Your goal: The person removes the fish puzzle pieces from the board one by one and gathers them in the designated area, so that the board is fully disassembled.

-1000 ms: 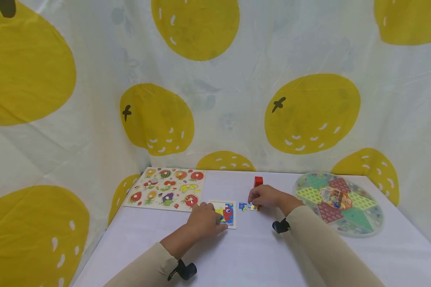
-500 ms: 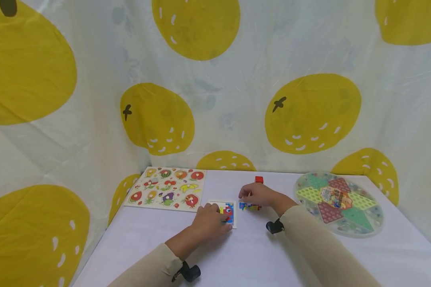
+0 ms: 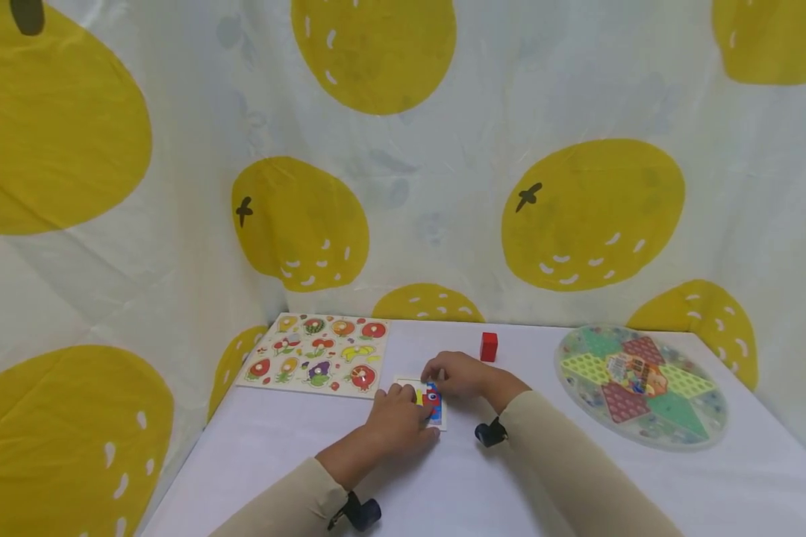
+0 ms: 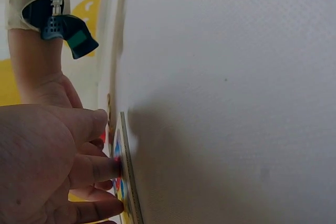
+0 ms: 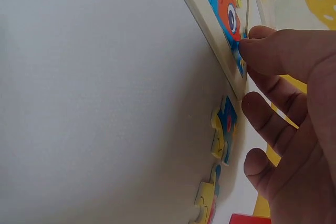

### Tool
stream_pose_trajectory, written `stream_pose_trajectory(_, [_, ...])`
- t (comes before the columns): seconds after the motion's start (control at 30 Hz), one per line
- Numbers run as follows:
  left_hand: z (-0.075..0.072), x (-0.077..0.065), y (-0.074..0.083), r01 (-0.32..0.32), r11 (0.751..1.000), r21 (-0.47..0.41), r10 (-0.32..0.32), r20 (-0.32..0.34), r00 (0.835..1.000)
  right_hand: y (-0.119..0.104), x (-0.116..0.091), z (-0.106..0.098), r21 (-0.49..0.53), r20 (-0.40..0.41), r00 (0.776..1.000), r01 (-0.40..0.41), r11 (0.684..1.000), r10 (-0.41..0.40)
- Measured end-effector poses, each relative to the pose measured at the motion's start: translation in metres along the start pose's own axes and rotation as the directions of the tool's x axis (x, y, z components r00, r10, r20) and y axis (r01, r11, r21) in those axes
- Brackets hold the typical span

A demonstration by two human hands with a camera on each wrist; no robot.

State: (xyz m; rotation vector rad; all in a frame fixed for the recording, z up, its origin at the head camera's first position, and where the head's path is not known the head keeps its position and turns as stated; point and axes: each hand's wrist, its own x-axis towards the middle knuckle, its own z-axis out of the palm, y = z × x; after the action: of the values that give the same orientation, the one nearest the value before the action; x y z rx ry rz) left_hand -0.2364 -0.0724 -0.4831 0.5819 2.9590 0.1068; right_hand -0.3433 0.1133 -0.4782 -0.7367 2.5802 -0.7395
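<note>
A small jigsaw puzzle (image 3: 433, 410) with a red fish's face lies in a pale wooden frame (image 5: 210, 30) on the table. My left hand (image 3: 399, 421) rests on its left part, fairly straight fingertips pressing on the picture and thumb near the front edge. At the back right corner, my right hand (image 3: 462, 374) pinches a blue puzzle piece (image 5: 242, 64) between thumb and index finger, mostly hidden by the thumb. The right hand's other fingers are loosely bent. Two loose puzzle pieces, one blue and yellow (image 5: 226, 129), one yellow and red (image 5: 208, 195), lie beside the frame, below the right hand.
A fruit peg puzzle board (image 3: 319, 354) lies at the back left. A red block (image 3: 489, 347) stands behind my right hand. On the right lies a round, clear-rimmed game board (image 3: 645, 388) with a coloured star. A fruit-print curtain (image 3: 443, 224) hangs behind the table.
My right hand has moved left from the loose pieces to the frame's back right corner, bringing a puzzle piece. The red block has come into full view. My left hand has stayed on the puzzle.
</note>
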Motion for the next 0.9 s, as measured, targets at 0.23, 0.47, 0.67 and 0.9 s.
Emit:
stream_pose_trajectory(0.23, [-0.006,-0.002,0.002,0.003,1.000,-0.009,-0.003,0.020,1.000,0.004,0.000,0.003,-0.017,-0.009,1.000,0.000,1.000,-0.001])
stream_pose_trajectory(0.47, [-0.008,-0.002,0.000,-0.009,1.000,-0.014,0.010,0.016,1.000,-0.002,-0.002,0.000,-0.032,0.014,1.000,0.015,0.999,-0.014])
stream_pose_trajectory(0.67, [-0.009,-0.001,-0.001,-0.016,0.999,-0.042,0.018,0.033,0.999,0.001,0.003,0.001,-0.063,0.041,0.999,-0.007,0.998,0.010])
stream_pose_trajectory(0.9, [-0.012,-0.001,0.000,-0.012,0.999,-0.040,0.013,0.035,0.999,0.006,0.012,0.003,-0.137,0.053,0.997,-0.040,0.990,0.048])
